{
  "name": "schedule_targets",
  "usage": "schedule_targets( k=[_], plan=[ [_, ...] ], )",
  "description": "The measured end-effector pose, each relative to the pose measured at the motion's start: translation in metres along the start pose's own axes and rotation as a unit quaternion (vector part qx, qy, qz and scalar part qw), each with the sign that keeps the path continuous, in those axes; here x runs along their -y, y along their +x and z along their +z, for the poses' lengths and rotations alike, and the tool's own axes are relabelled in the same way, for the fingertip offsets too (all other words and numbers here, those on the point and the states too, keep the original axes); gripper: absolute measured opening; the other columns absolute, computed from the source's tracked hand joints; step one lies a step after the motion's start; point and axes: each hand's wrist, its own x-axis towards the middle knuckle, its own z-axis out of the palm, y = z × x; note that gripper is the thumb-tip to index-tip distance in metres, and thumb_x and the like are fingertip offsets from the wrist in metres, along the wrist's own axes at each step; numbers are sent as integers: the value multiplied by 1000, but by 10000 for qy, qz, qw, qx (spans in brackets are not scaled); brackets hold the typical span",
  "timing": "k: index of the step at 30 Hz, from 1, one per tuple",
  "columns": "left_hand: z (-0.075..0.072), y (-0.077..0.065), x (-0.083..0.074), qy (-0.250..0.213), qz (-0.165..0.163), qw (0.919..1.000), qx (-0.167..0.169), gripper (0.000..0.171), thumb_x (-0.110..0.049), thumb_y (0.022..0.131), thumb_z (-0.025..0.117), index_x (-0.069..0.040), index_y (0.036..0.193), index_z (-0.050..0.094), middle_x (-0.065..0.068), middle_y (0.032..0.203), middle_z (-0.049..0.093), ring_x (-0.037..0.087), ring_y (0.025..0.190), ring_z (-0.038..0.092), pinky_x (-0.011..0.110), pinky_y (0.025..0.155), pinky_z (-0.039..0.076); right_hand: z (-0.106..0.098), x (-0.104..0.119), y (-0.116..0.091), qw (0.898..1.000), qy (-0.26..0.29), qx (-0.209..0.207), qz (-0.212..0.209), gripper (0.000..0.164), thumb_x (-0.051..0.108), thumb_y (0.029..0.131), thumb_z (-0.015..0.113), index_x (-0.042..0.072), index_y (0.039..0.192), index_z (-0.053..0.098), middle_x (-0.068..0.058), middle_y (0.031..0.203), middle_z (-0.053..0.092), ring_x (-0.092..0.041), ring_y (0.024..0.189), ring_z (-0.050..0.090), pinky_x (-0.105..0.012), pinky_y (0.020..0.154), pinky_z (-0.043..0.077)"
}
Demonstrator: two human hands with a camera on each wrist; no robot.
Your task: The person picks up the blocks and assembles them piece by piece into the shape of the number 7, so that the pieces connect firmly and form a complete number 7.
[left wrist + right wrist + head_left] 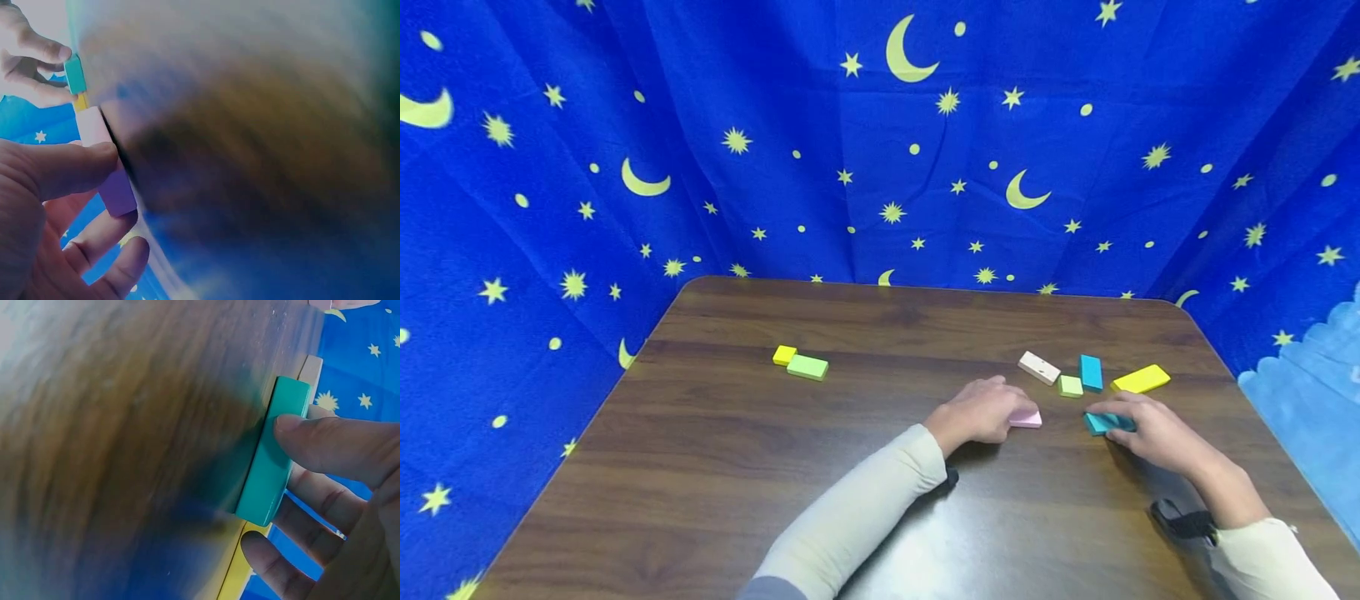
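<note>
In the head view my left hand (981, 410) pinches a pink block (1027, 419) low over the table, right of the middle. The left wrist view shows the thumb on one face of that pink block (119, 190) and fingers behind it. Further right, my right hand (1168, 437) holds a teal block (1097, 424) between thumb and fingers. Seen from the right wrist, the thumb presses on the broad side of this teal block (265, 469), whose long edge lies along the tabletop. A gap separates the two held blocks.
Behind the hands lie a white block (1039, 367), a small pale green block (1071, 387), a blue block (1091, 372) and a long yellow block (1141, 379). At left, a small yellow block (785, 355) adjoins a green block (808, 367). A starry blue cloth (820, 192) hangs behind the wooden table (700, 467).
</note>
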Motion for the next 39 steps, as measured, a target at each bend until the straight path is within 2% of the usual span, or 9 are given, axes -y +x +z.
schedule_targets(
  k=[6, 11, 13, 20, 28, 35, 39],
  plan=[
    [-3, -14, 11, -66, -18, 10000, -2, 50, -15, 83, 74, -32, 129, 65, -16, 126, 67, 8, 98, 58, 18, 79, 45, 0, 2, 3, 9999, 23, 139, 21, 34, 5, 84, 73, 10, 117, 73, -25, 117, 67, -48, 109, 63, -63, 88, 50],
    [-4, -29, 21, 24, 96, 9999, -35, 46, -14, 84, 73, -28, 127, 66, -14, 130, 66, 9, 109, 61, 20, 93, 47, 0, 5, 4, 9999, -31, 145, -89, 35, 5, 83, 74, 11, 117, 73, -18, 111, 69, -32, 97, 66, -51, 79, 55],
    [-4, -36, 24, 91, 128, 9999, -28, 46, -14, 84, 72, -26, 128, 66, -13, 134, 64, 10, 114, 62, 21, 99, 46, 0, 6, 4, 9998, -29, 171, -93, 35, 5, 83, 74, 11, 117, 74, -17, 111, 69, -31, 96, 66, -50, 78, 55],
    [-7, -59, 34, 221, 109, 9997, 9, 44, -16, 86, 73, -23, 129, 65, -10, 140, 60, 12, 118, 62, 23, 101, 49, 1, 9, 7, 9997, -38, 250, -61, 34, 6, 84, 74, 11, 117, 73, -16, 110, 69, -31, 97, 66, -51, 78, 55],
    [-8, -90, 46, 79, 187, 9998, -20, 41, -22, 84, 77, -18, 123, 66, -4, 143, 57, 16, 120, 63, 27, 102, 51, 0, 12, 10, 9997, -14, 245, -89, 33, 6, 84, 74, 12, 116, 74, -16, 111, 69, -32, 98, 67, -51, 78, 55],
    [-9, -110, 52, -589, 161, 9976, 311, 45, -15, 87, 70, -15, 132, 61, 2, 153, 48, 21, 129, 58, 30, 104, 50, 1, 15, 11, 9996, -40, 282, -25, 33, 7, 84, 74, 12, 117, 73, -20, 114, 68, -35, 99, 66, -52, 79, 55],
    [-7, -113, 56, -874, 222, 9956, 246, 40, -9, 89, 66, -14, 129, 63, 3, 150, 52, 21, 132, 57, 28, 107, 48, 2, 15, 12, 9994, -2, 351, 17, 33, 8, 85, 73, 13, 118, 73, -21, 116, 67, -35, 101, 66, -53, 80, 55]
  ],
)
